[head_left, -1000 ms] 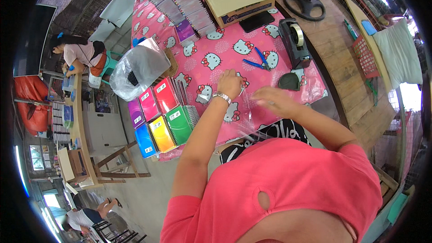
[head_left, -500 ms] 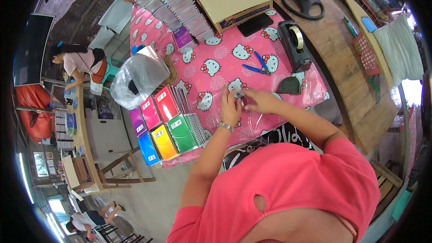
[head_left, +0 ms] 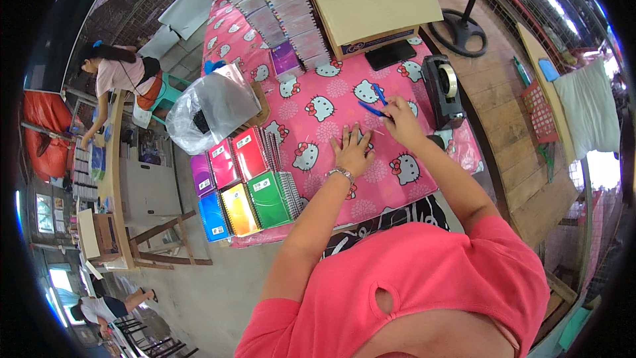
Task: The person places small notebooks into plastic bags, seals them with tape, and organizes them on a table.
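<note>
My left hand (head_left: 354, 152) lies palm down on the pink cartoon-print table cover (head_left: 361, 209), fingers spread. Something small and pale shows near its fingertips, too covered to make out. To its right, my right hand (head_left: 401, 122) is closed round the head end of blue-handled pliers (head_left: 375, 107), whose two handles splay toward the far left. A thin clear strip shows between the hands. Left of my left hand, spiral notebooks in two rows include a red one (head_left: 249, 154), a green one (head_left: 270, 197) and a yellow one (head_left: 240, 208).
A black tape dispenser (head_left: 442, 91) stands at the right table edge. Behind are a dark phone (head_left: 391, 55), an open cardboard box (head_left: 377, 20) and stacked notebooks (head_left: 291, 10). A clear plastic bag (head_left: 212, 106) sits far left. Another person (head_left: 119, 76) works at a bench beyond.
My hands have parted from a pinch together over the cover. The right one has reached away and taken hold of the pliers; the left has flattened on the table. The view has shifted slightly.
</note>
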Action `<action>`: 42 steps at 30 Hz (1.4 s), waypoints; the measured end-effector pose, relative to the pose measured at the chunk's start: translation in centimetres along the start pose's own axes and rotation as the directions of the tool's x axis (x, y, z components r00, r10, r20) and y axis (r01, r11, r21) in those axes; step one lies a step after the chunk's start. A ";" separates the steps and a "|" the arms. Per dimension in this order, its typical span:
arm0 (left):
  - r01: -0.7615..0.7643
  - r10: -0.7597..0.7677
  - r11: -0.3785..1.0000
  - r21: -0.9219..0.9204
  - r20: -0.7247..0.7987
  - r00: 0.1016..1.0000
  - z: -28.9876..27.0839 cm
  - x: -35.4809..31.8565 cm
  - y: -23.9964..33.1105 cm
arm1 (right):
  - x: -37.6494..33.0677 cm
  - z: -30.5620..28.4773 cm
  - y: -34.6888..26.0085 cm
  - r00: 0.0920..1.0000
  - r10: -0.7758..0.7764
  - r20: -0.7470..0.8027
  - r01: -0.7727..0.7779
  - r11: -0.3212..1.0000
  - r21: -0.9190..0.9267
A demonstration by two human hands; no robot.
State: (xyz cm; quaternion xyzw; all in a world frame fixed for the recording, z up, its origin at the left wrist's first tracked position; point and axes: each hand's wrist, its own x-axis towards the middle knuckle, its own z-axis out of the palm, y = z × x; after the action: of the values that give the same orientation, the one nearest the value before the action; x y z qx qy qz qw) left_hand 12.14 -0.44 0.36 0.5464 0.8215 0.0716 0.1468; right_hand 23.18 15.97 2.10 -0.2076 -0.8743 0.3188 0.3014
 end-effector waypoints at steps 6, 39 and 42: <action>-0.007 0.007 0.999 0.050 0.009 1.000 1.0 1.2 -0.8 | -2.6 0.5 -3.7 0.919 -0.349 0.183 0.328 0.935 0.133; 0.023 -0.022 1.000 0.006 -0.086 0.996 0.7 -1.8 -0.1 | -0.7 0.6 -1.2 0.921 -0.285 0.266 0.306 0.951 -0.042; 0.030 -0.031 0.999 0.044 0.020 0.999 0.9 -1.3 -0.6 | -1.1 0.9 -4.0 0.782 -0.388 0.488 0.401 0.912 0.083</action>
State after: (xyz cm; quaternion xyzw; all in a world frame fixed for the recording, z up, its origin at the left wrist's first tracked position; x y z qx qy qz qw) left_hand 12.34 -1.89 -0.44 0.5374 0.8296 0.0457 0.1443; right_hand 22.73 12.15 3.86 0.0647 -0.9496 0.2800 0.1250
